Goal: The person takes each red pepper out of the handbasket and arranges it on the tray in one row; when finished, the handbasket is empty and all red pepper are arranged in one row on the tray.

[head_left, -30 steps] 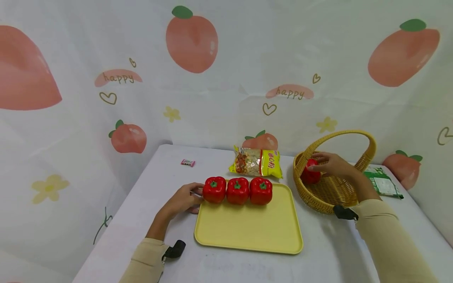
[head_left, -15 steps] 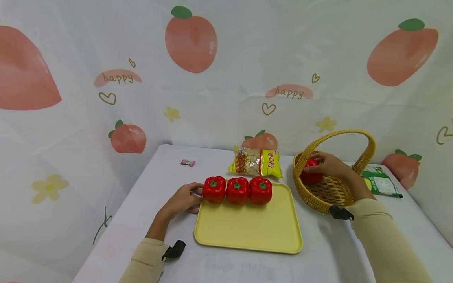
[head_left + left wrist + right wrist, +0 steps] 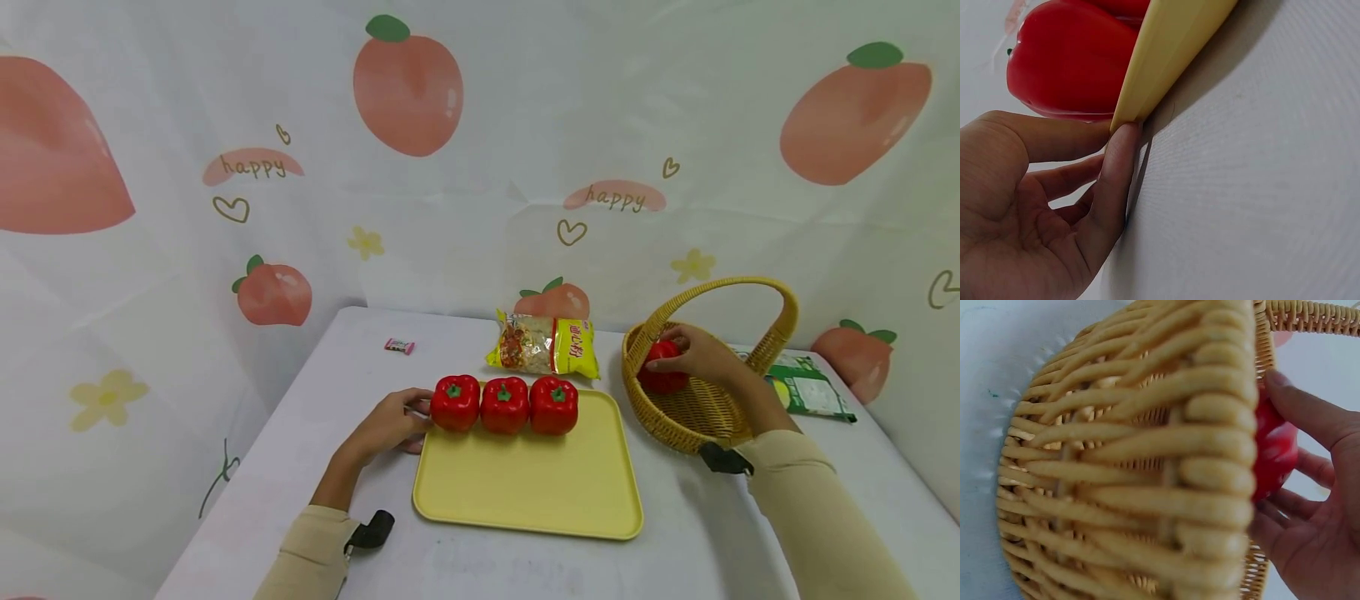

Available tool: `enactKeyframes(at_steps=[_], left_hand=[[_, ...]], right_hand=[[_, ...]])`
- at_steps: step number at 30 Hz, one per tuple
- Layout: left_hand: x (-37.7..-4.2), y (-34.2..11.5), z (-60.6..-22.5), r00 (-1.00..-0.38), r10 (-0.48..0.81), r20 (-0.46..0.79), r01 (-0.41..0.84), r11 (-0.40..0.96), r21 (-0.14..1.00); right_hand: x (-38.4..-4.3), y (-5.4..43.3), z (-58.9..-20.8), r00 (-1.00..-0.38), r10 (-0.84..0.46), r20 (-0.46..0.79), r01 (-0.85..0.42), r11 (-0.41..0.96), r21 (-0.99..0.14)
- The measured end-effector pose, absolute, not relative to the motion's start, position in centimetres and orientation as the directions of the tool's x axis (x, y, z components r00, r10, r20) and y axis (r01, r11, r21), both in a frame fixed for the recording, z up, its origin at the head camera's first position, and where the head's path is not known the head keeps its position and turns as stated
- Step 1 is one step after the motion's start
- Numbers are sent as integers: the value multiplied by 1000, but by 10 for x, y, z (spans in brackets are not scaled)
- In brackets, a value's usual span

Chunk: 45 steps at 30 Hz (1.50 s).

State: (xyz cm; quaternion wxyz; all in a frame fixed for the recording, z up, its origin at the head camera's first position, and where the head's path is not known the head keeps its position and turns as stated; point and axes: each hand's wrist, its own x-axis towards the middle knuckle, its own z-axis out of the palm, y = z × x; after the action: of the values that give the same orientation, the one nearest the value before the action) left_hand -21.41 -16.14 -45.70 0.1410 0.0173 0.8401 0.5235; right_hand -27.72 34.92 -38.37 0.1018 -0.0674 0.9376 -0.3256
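A yellow rectangular tray (image 3: pixel 528 492) lies on the table with three red bell peppers (image 3: pixel 504 406) in a row along its far side. My left hand (image 3: pixel 386 425) is at the tray's left edge; in the left wrist view its thumb and a finger (image 3: pixel 1119 156) pinch the rim, close below a pepper (image 3: pixel 1072 59). Inside a wicker basket (image 3: pixel 660 425) on the right is another red bell pepper (image 3: pixel 663 379). My right hand (image 3: pixel 701 354) reaches in and grips it, thumb and fingers around its sides. The basket's wall (image 3: pixel 1129 450) hides part of that pepper in the right wrist view.
Behind the tray lies a yellow food bag (image 3: pixel 543 343). A small pink-wrapped candy (image 3: pixel 399 346) is at the far left. To the right of the basket is a green and white packet (image 3: pixel 813 387). The basket's handle (image 3: pixel 720 285) arches up behind my right hand.
My right hand's fingers have closed further around the pepper in the basket. That pepper has shifted slightly right. The left hand and the tray stay as they were.
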Motion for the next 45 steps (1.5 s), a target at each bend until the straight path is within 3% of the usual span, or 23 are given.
enactKeyframes(at_steps=[21,35,45], left_hand=[[-214,-162,-456,-957,182,-228,-126,446,886],[-216,-163,-458,-956,185,-227,-119,462,879],[-216,-163,-457,-956,178,-233,-125,470,874]], right_hand=[[-230,362,-375,-990,-127,-63,-66,808,-586],[-186,358,-364,-997,-69,34,-75,763,-642],[-164,346,-352,-990,-96,107,-143,689,-710]])
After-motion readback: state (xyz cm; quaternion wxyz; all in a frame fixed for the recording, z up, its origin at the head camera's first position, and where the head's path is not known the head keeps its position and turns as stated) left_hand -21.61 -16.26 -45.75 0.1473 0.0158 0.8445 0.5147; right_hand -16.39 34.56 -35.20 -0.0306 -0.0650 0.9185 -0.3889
